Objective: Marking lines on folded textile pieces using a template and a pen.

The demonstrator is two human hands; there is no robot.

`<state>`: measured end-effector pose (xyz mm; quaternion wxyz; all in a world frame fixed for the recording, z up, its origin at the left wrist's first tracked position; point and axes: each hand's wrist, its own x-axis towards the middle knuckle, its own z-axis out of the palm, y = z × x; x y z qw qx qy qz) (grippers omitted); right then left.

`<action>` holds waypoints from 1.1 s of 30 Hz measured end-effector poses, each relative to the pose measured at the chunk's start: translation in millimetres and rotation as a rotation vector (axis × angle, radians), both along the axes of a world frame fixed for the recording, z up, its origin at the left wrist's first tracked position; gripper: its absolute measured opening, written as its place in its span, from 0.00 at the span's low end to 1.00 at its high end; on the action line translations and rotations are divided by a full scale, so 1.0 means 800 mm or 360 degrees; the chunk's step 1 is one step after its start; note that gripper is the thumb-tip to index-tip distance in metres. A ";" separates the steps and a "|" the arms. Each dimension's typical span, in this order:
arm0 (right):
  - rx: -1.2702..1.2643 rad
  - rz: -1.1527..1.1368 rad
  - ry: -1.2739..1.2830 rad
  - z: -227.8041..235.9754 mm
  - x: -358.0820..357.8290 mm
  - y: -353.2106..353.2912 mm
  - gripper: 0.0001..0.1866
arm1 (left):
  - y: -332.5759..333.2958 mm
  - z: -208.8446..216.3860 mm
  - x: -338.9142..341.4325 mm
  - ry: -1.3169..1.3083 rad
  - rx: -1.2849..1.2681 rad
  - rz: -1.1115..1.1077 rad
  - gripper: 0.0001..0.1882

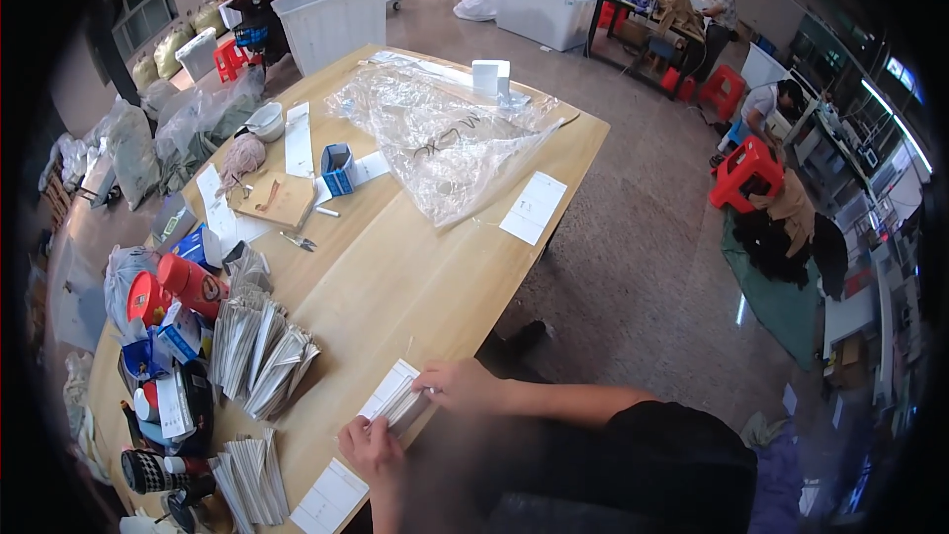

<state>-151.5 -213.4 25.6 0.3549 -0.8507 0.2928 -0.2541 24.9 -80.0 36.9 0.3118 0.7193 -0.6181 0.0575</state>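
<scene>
At the table's near edge, both hands work on a narrow folded paper strip (pixel 402 403) that lies over a white card (pixel 381 388). My left hand (pixel 374 450) grips the strip's near end, fingers bent over it. My right hand (pixel 457 383) pinches its far end, thumb and fingers pressed together. Just nearer than my left hand lies another white printed card (pixel 329 496). Left of the hands, bundles of similar folded paper strips (pixel 259 346) lean together, with a smaller bundle (pixel 247 480) below them.
The wooden table (pixel 395 267) carries crumpled clear plastic (pixel 435 138), a blue box (pixel 338 170), thread snips (pixel 299 240), a wooden block (pixel 274 200) and a white sheet (pixel 534 208). A red bottle (pixel 190 282) stands among clutter at the left edge. Other people work farther off.
</scene>
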 end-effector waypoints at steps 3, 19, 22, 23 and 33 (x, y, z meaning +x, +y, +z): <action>-0.0150 0.0025 0.0005 0.001 0.001 0.003 0.09 | 0.008 0.000 0.008 -0.0008 0.0003 0.0015 0.11; -0.0301 0.0086 0.0031 -0.004 -0.005 0.020 0.16 | -0.016 0.010 -0.034 0.0012 0.0311 -0.0186 0.17; -0.0437 0.0018 0.0014 -0.012 -0.008 0.014 0.15 | -0.019 0.018 -0.037 -0.0010 0.0437 -0.0087 0.18; -0.0414 -0.0015 -0.0050 -0.006 -0.013 0.010 0.15 | -0.024 0.025 -0.038 -0.0086 0.0488 -0.0117 0.19; -0.0576 -0.0108 -0.0001 -0.011 -0.008 0.013 0.18 | -0.016 0.021 -0.050 -0.0102 0.0554 -0.0068 0.28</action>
